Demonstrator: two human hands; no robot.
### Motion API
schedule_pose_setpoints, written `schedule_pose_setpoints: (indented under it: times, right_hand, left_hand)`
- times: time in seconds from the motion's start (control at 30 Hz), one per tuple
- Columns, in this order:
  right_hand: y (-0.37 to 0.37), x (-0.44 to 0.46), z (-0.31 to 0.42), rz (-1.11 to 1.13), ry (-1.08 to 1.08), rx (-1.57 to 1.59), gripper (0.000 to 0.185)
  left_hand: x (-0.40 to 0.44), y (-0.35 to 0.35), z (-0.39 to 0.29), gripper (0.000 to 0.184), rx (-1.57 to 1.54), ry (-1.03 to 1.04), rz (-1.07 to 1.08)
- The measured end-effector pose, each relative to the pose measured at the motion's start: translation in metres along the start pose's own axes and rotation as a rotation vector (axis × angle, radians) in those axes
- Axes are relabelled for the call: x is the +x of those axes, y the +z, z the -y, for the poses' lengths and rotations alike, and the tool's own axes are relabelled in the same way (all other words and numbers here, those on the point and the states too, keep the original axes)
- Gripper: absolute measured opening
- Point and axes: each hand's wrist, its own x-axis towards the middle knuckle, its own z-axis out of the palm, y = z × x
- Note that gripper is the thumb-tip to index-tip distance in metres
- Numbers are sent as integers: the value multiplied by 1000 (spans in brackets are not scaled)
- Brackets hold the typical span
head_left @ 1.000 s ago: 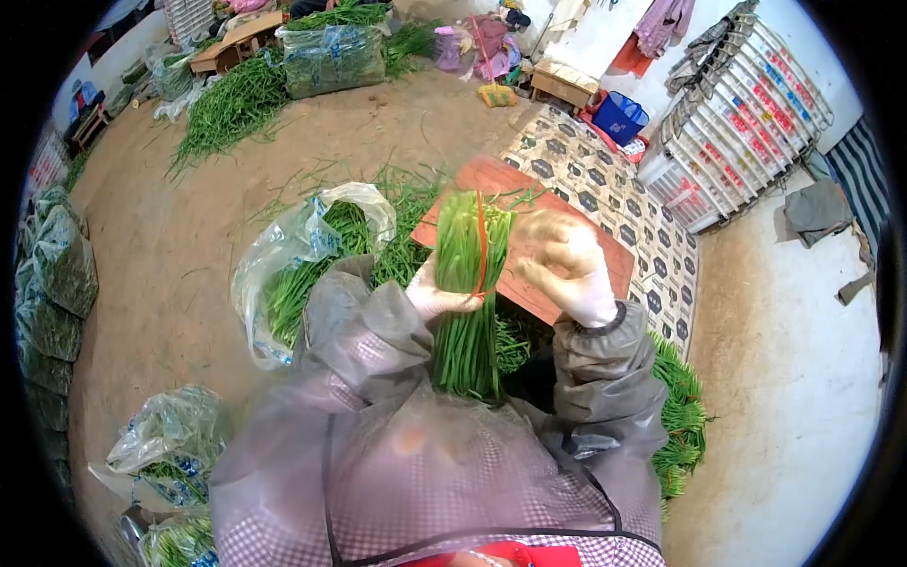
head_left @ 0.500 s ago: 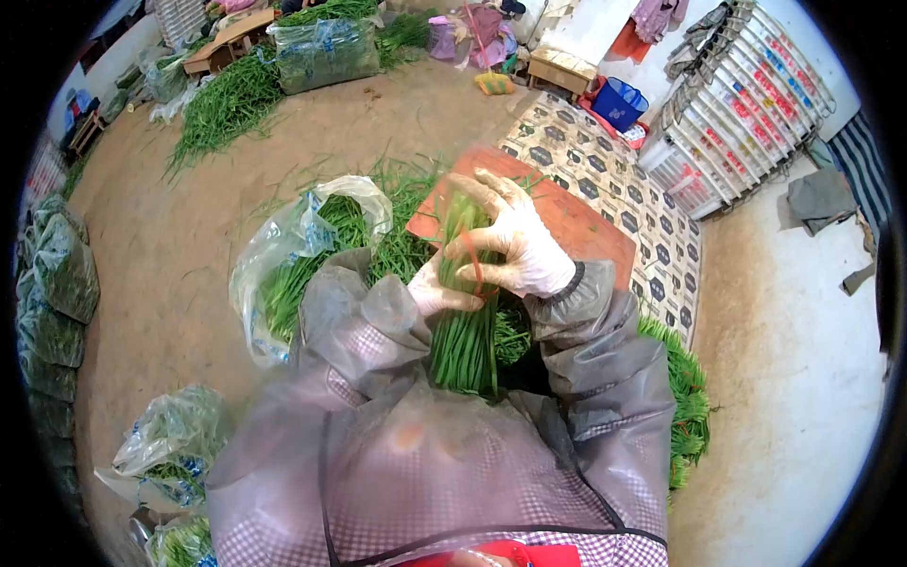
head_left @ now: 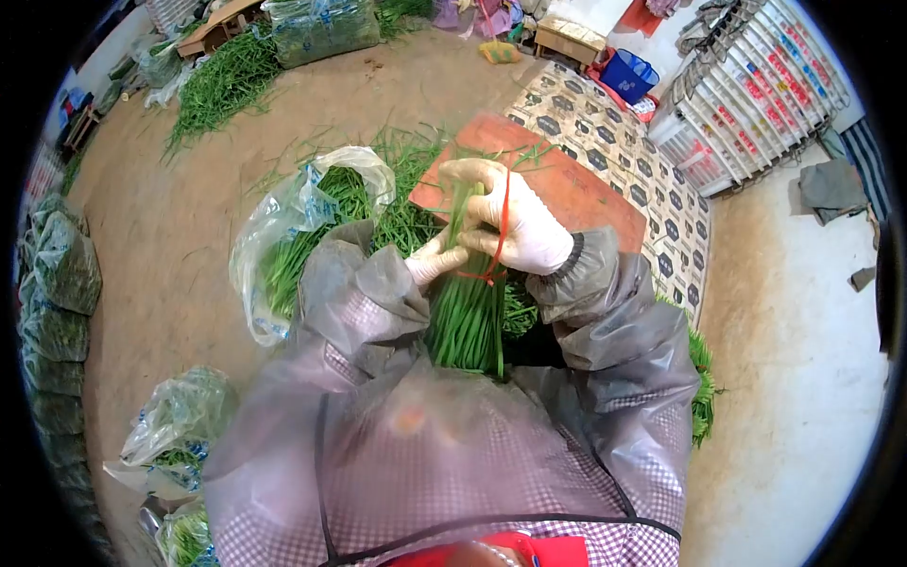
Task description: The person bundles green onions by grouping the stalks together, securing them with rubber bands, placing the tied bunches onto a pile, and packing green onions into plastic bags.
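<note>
A bundle of long green chives stands in front of my chest, cut ends toward me. My left hand, in a pale glove, is closed around the bundle's left side. My right hand, gloved too, curls over the upper right of the bundle. A red band crosses the stalks and stretches up over my right fingers. Part of the bundle is hidden behind the hands. Beyond them lies a reddish board, with a few loose blades on it.
An open plastic bag of chives lies to my left, beside a loose pile. More bags sit at lower left. Patterned matting runs along the right, near a blue basket. Bundled chives show behind my right arm.
The red band, earlier close around the bundle, is now stretched upward over my right hand. My left hand has shifted slightly up the bundle, and the view has tilted a little.
</note>
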Motion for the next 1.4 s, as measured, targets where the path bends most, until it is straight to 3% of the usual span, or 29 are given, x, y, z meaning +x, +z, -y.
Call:
schedule_pose_setpoints:
  times: [0.07,0.13,0.17,0.4,0.47,0.73,0.8,0.83,0.9,1.03,1.1,1.13,1.2,1.27,1.3,1.33,1.37,1.4]
  right_hand:
    - [4,2,1,-53,-40,-74,20]
    - [7,2,1,-93,16,-84,18]
    - [6,2,-1,-88,36,-50,17]
    - [6,0,-1,-95,209,126,16]
    - [8,-1,-2,-164,246,215,15]
    - [8,-9,-9,-174,252,174,14]
    - [9,-10,-12,-152,251,147,14]
    - [12,-10,-13,-158,374,350,25]
    - [2,-9,-12,-122,325,237,31]
    - [2,-3,-7,-32,475,286,14]
    - [-11,-2,2,-140,355,285,16]
    - [-17,-2,4,-236,233,288,18]
    - [-37,-8,12,-447,349,744,23]
    - [-53,-26,0,-460,453,543,23]
    - [-46,-39,-4,-443,529,589,27]
    - [-35,-50,-12,-278,673,575,48]
    - [-23,-60,-12,-84,707,30,71]
    - [-12,-63,-10,29,723,103,75]
  left_hand:
    - [-4,-1,1,87,6,-25,13]
    - [-4,2,-2,74,0,18,-16]
    - [-4,-2,-2,90,-45,-33,15]
    - [3,-6,-2,90,15,-57,61]
    - [6,-3,0,92,58,-99,-67]
    - [3,-1,-5,75,113,-198,0]
    - [1,-3,0,72,-17,-182,12]
    - [0,-5,1,72,-17,-188,15]
    - [0,-6,1,69,23,-154,60]
    - [3,-6,12,62,-25,-91,-36]
    - [-1,4,13,60,-140,-57,-73]
    - [-2,6,12,58,-262,-21,-120]
    - [-5,-6,17,57,-343,-33,-99]
    - [-8,-17,22,60,-539,-3,-97]
    - [-10,-13,19,63,-514,15,-109]
    - [-10,-9,16,63,-507,20,-107]
    - [-11,-3,13,66,-496,92,-32]
    - [-11,0,11,69,-486,162,44]
